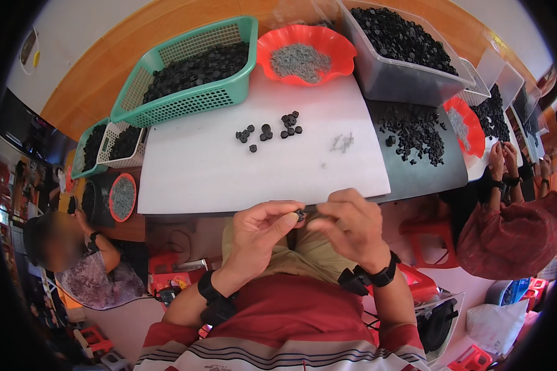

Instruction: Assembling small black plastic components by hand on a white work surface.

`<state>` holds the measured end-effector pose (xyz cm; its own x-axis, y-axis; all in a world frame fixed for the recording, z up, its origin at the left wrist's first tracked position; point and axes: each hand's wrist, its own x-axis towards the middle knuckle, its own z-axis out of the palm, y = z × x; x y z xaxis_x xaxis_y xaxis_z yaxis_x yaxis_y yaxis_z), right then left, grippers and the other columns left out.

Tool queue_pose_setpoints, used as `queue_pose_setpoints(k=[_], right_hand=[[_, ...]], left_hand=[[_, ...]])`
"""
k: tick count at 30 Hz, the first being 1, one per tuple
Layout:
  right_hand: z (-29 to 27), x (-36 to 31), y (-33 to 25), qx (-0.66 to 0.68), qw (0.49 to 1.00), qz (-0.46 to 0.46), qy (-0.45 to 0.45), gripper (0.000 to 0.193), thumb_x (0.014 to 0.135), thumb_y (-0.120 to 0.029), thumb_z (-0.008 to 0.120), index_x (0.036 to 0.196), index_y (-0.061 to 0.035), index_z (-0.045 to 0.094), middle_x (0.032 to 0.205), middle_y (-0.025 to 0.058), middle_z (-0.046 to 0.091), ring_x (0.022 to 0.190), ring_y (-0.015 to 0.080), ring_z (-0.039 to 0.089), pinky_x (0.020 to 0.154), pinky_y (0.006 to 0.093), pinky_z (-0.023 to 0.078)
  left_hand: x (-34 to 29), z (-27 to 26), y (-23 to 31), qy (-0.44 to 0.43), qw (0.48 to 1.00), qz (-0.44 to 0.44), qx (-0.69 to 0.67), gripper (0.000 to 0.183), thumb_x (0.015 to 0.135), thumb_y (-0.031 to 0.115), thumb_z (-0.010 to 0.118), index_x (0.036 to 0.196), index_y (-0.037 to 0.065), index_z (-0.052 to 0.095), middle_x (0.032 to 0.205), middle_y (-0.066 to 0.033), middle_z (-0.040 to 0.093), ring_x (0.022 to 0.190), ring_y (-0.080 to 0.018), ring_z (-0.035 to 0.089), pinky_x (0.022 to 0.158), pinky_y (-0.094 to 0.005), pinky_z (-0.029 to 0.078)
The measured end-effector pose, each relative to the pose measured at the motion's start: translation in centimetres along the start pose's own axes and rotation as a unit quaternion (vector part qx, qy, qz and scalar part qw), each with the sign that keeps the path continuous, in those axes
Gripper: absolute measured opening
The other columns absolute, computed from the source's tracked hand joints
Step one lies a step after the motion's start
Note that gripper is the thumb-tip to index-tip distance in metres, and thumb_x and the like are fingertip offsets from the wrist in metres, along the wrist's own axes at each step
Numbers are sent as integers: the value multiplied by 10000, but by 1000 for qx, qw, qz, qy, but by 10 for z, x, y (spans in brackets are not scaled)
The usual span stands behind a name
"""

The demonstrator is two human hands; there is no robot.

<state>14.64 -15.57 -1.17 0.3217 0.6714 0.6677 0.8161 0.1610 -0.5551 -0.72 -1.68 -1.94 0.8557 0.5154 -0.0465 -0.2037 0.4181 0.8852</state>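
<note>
Beside the white mat, the left hand pinches a black part; slack grip could drop it. The right hand curls its fingers, pinch unclear.

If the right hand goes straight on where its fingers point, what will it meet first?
Probably the small black part held by the left hand, though depth is unclear.

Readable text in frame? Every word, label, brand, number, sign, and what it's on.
None I can quote.
Striped shirt: small mark at the lower picture edge, too small to read.
White sack, right: faint marks, too blurred.
Black piece in the left hand: no lettering I can make out.
Green basket: no lettering I can make out.
</note>
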Motion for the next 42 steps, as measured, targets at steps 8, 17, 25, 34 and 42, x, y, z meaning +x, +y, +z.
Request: queue_pose_setpoints(k=[8,17,25,34,42], right_hand=[[-16,24,34,-158,983,86,-17,143,852,-39,749,989,-56,712,952,80,669,744,301,681,631,392,538],[-10,45,50,-255,957,106,-86,148,898,-90,707,1040,-71,740,978,71,653,724,309,690,625,412,537],[-7,56,55,-295,940,115,-131,131,924,-131,675,1020,-72,741,978,100,627,703,331,680,624,434,534],[-6,59,62,-304,930,102,-179,56,916,-67,608,934,-40,655,988,121,604,724,348,680,628,468,524],[-10,59,52,-320,916,101,-221,66,921,-66,582,953,-21,620,1020,135,583,818,348,680,676,478,526]], left_hand=[[-5,-12,2,35,994,47,94,153,949,-26,700,1099,-43,722,1184,-166,706,971,-176,705,891,-296,578],[-10,-21,2,22,990,50,132,154,936,-34,714,1087,-21,738,1188,-142,712,1009,-139,670,857,-263,553],[-9,-26,-2,-4,989,83,125,156,910,-49,741,1061,-9,749,1174,-117,722,1048,-130,676,907,-265,566],[-8,-22,2,-3,990,80,115,153,898,-57,749,1046,-16,749,1153,-143,732,1048,-164,687,912,-297,563],[-9,-24,-1,6,991,82,104,161,904,-55,743,1060,-14,747,1151,-138,732,1049,-163,685,915,-292,559]])
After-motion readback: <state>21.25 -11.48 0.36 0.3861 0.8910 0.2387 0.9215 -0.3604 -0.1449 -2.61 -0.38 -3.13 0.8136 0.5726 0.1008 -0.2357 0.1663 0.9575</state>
